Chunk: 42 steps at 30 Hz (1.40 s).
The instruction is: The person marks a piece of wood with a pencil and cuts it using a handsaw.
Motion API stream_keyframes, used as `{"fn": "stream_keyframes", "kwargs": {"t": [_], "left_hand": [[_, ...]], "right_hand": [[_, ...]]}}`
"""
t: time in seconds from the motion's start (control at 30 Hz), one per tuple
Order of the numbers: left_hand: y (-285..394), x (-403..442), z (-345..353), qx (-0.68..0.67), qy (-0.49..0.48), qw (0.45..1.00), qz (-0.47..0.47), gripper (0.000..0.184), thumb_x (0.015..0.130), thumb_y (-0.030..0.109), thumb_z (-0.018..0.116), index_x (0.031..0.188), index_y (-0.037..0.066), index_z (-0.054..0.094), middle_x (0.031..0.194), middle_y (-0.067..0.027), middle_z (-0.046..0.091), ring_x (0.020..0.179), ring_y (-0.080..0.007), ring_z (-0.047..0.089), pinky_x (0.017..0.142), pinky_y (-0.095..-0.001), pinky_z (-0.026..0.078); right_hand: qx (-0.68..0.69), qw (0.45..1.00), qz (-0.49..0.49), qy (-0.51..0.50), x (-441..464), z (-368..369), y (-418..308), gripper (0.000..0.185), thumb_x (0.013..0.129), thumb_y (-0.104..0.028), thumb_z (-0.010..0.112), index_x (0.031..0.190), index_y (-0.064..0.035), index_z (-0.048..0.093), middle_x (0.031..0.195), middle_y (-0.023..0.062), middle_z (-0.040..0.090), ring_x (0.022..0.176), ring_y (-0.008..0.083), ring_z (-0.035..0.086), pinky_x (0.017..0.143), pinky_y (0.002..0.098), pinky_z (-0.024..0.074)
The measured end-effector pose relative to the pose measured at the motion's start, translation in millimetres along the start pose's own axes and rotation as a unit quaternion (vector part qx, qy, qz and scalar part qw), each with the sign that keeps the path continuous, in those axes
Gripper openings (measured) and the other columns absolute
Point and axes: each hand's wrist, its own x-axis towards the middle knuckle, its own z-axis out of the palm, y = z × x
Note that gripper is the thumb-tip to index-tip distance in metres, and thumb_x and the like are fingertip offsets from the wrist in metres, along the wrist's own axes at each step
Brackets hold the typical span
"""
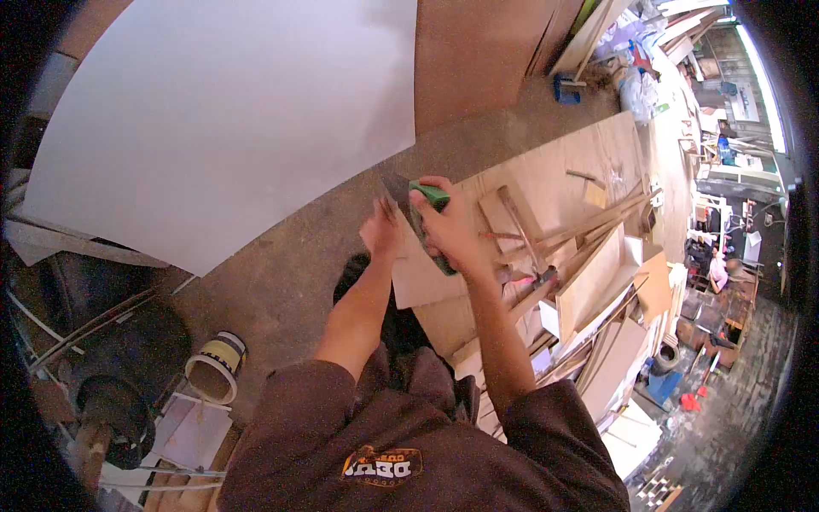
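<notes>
My right hand (444, 224) is wrapped round the green and black handle of a handsaw (432, 195). The saw's blade points up and left, away from me, and is blurred. Close to the blade, on its left, is my left hand (381, 230), with its fingers pressed together at a thin brownish piece that I cannot make out clearly. Beneath and to the right of my hands lies a pale plywood board (431, 277).
A large white sheet (230, 111) fills the upper left. Right of me, a hammer (543, 277) lies among wood strips and offcuts (597, 282). A bucket (215, 369) stands at lower left. A blue dustpan (566, 90) sits on the floor at upper right.
</notes>
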Motion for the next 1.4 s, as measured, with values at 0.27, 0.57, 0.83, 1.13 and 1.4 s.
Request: {"fn": "stream_keyframes", "kwargs": {"t": [0.27, 0.57, 0.83, 1.13, 1.4], "left_hand": [[-7.1, 7.5, 16.9, -0.044, 0.027, 0.999, -0.015, 0.026, 0.098, 0.036, 0.041, 0.104, 0.012, 0.047, 0.061, -0.018, 0.06, 0.057, -0.0403, 0.06, 0.05, -0.0507, 0.044], [1.5, -7.7, -1.3, -0.03, 0.033, 0.999, 0.0, 0.025, 0.098, 0.034, 0.041, 0.104, 0.011, 0.045, 0.061, -0.0194, 0.059, 0.057, -0.0421, 0.059, 0.051, -0.0527, 0.044], [-0.1, 3.2, 2.6, -0.055, 0.053, 0.997, 0.016, 0.025, 0.097, 0.035, 0.043, 0.1, 0.01, 0.044, 0.061, -0.0192, 0.06, 0.058, -0.041, 0.061, 0.052, -0.0545, 0.044], [-30.6, 8.4, 49.0, -0.165, 0.139, 0.974, 0.067, 0.025, 0.098, 0.034, 0.045, 0.092, 0.01, 0.045, 0.055, -0.0167, 0.056, 0.053, -0.0388, 0.059, 0.047, -0.051, 0.043], [1.5, -1.6, 2.1, -0.032, 0.079, 0.996, -0.001, 0.024, 0.1, 0.033, 0.039, 0.095, 0.01, 0.045, 0.054, -0.017, 0.055, 0.051, -0.0363, 0.059, 0.045, -0.0494, 0.041]], "right_hand": [[-0.059, 0.998, -0.023, 0.01, -3.5, -11.3, 9.6, 0.032, 0.093, -0.024, 0.061, 0.12, -0.0093, 0.05, 0.057, -0.0025, 0.041, 0.039, 0.0073, 0.034, 0.035, 0.0244, 0.0264], [-0.006, 0.998, 0.064, -0.013, 93.0, 37.1, 45.6, 0.031, 0.092, -0.025, 0.061, 0.114, -0.007, 0.051, 0.058, 0.0029, 0.044, 0.04, 0.012, 0.041, 0.034, 0.0304, 0.0309], [-0.025, 0.999, 0.018, 0.024, 34.9, 23.2, 28.7, 0.038, 0.092, -0.032, 0.062, 0.12, -0.0089, 0.05, 0.059, 0.0007, 0.043, 0.039, 0.0099, 0.038, 0.034, 0.0268, 0.0282], [0.038, 0.998, 0.036, -0.021, -78.6, -45.2, -25.5, 0.036, 0.094, -0.031, 0.062, 0.122, -0.0132, 0.05, 0.06, -0.0038, 0.041, 0.041, 0.0043, 0.034, 0.034, 0.0222, 0.0245], [0.091, 0.991, 0.099, -0.009, -77.7, -32.8, -47.3, 0.034, 0.095, -0.026, 0.061, 0.123, -0.0113, 0.05, 0.061, -0.0029, 0.042, 0.042, 0.0047, 0.038, 0.034, 0.0226, 0.0289]]}}
